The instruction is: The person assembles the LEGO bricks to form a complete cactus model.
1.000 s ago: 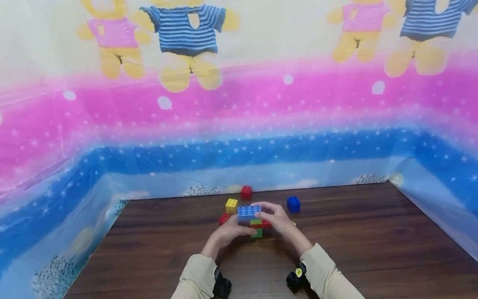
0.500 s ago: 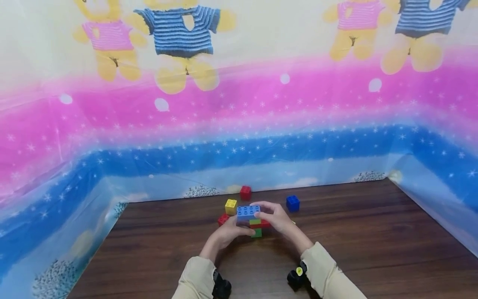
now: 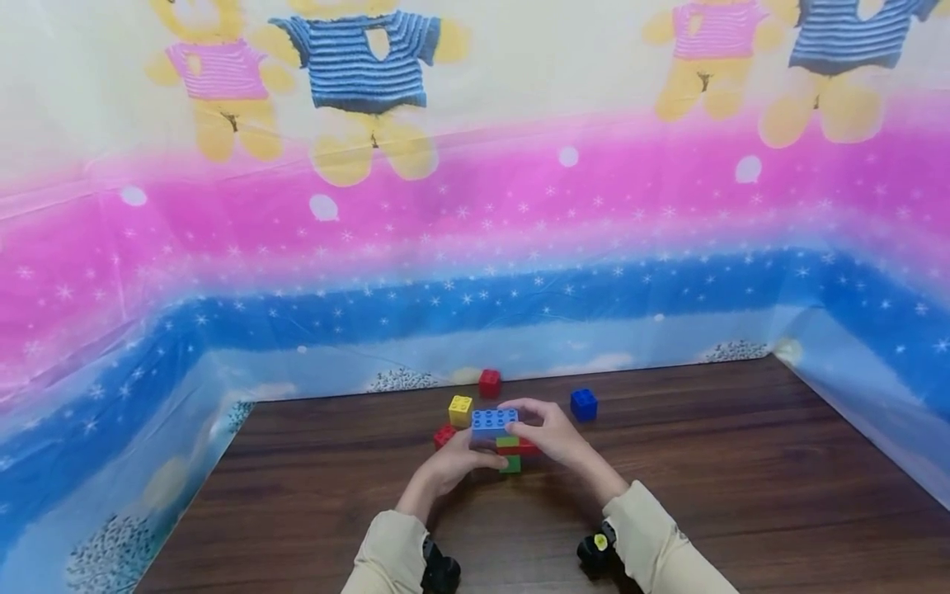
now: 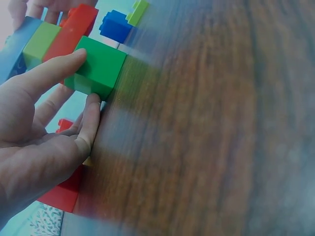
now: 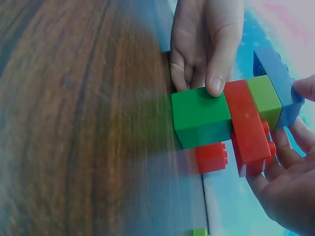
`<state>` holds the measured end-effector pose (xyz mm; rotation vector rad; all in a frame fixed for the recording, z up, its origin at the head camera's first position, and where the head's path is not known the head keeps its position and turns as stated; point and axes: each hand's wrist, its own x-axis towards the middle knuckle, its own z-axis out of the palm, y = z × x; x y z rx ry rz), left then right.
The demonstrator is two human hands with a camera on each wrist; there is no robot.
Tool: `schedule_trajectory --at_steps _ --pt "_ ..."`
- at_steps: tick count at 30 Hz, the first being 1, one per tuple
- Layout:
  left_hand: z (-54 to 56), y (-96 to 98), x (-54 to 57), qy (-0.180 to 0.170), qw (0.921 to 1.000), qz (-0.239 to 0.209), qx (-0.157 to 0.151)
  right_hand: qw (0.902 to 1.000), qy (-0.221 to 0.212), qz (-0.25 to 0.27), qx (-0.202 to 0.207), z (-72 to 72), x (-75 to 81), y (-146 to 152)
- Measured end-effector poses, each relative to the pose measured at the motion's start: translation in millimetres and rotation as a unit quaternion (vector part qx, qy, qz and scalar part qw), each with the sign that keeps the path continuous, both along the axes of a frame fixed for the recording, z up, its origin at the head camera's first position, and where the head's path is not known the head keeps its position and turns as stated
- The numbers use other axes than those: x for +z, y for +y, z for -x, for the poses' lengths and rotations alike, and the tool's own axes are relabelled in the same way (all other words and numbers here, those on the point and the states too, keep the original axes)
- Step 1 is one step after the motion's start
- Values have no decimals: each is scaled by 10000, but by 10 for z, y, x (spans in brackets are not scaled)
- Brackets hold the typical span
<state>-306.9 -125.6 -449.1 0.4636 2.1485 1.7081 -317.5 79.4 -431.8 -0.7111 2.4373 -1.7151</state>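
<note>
A tower of toy building bricks stands between both hands. At its foot is a green brick (image 5: 202, 115), with a long red brick (image 5: 248, 130) across it. Above that comes a lime brick (image 5: 264, 101), and a blue brick (image 3: 493, 422) with several studs tops the tower. My left hand (image 3: 445, 464) grips the green brick low down, thumb on its near side and fingers behind, as the left wrist view shows. My right hand (image 3: 552, 433) pinches the blue brick at its right end, thumb in front. Part of the red brick is hidden behind the right hand in the head view.
Behind the hands lie a yellow brick (image 3: 460, 410), a red brick (image 3: 489, 383) and a dark blue brick (image 3: 584, 404). Another red brick (image 3: 444, 436) sits beside the left hand. A lime piece (image 4: 137, 12) shows near the dark blue one. A printed cloth wall (image 3: 475, 326) borders the wooden table (image 3: 742, 462).
The right forearm has shifted slightly to the right. Both hands keep their hold, and the tower looks the same.
</note>
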Motion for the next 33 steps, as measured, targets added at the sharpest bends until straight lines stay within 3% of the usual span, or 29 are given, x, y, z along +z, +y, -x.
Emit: schedule_trajectory --at_steps 6,12,17,23,33 --pt "-7 -16 0 -20 10000 22 80 9996 266 -80 -76 7 -1 13" --pt "-1 -10 4 -20 9999 37 110 9996 91 156 -222 -15 53 102" --pt "2 -1 -3 -37 9998 85 148 9988 247 147 -399 -23 90 207" --pt "-1 8 0 -76 9997 106 223 9954 431 21 -857 6 78 351" --pt "9 3 -12 -158 9997 42 190 9900 54 -468 -1332 42 -12 547"
